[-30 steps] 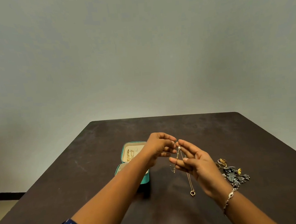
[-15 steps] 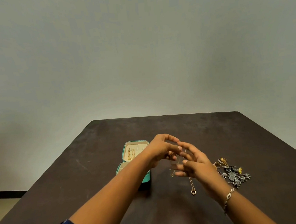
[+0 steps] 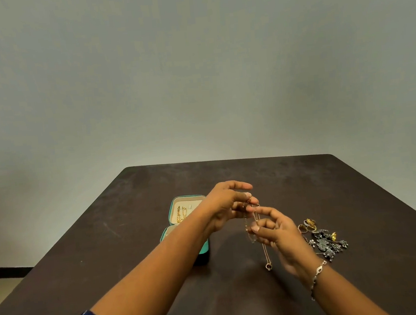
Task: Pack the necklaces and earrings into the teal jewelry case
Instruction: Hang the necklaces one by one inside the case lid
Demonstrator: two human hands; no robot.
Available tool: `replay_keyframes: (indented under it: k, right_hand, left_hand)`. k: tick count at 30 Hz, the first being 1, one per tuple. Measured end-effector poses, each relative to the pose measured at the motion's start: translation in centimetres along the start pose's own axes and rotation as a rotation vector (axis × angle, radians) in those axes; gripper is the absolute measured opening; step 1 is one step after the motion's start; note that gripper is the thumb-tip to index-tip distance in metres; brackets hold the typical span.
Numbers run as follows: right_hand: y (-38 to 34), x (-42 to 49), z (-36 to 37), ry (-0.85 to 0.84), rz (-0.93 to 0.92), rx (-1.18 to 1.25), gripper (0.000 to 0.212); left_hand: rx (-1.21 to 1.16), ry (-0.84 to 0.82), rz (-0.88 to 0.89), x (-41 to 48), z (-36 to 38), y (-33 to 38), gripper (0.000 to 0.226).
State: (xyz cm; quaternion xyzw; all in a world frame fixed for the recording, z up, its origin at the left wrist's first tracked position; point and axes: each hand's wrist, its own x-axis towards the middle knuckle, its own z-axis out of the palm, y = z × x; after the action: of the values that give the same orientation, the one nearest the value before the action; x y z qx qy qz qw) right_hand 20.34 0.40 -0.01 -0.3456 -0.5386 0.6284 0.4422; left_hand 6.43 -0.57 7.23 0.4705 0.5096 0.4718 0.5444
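The necklace hangs in the air between the hands, with its pendant just off the table at 6 o'clock of the chain. A second ago the right hand lay stretched flat beside the chain; now its fingers have curled in and seem to pinch the chain midway. The left hand still pinches the top end with thumb and fingers (its index finger is left straight). The hands have barely travelled, so this looks like gathering or untangling rather than placing. The open case waits at 9 o'clock of the hands, and the pile of other pieces sits at 3 o'clock, untouched
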Motion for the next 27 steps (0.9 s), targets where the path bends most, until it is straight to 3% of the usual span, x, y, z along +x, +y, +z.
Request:
replay_keyframes:
  k: [7, 14, 21, 24, 27]
  right_hand:
    - [0.4, 0.5, -1.3, 0.106, 0.128, 0.212, 0.031]
    - [-1.3, 0.7, -2.0, 0.117, 0.225, 0.403, 0.024]
    - [-4.2, 1.0, -2.4, 0.103, 0.144, 0.498, 0.025]
    - [-4.5, 1.5, -2.0, 0.117, 0.101, 0.408, 0.022]
    - [-3.8, 1.9, -0.8, 0.081, 0.097, 0.255, 0.019]
  left_hand:
    - [-0.259, 0.168, 0.011, -0.2, -0.8, -0.3, 0.011]
    - [-0.456, 0.294, -0.085, -0.1, -1.2, -2.3, 0.016]
    - [-0.679, 0.358, -0.121, -0.7, -2.1, -3.6, 0.019]
    - [-0.63, 0.353, -0.097, -0.9, -2.2, -3.9, 0.019]
    - [-0.429, 0.316, -0.044, -1.1, -1.9, -3.2, 0.018]
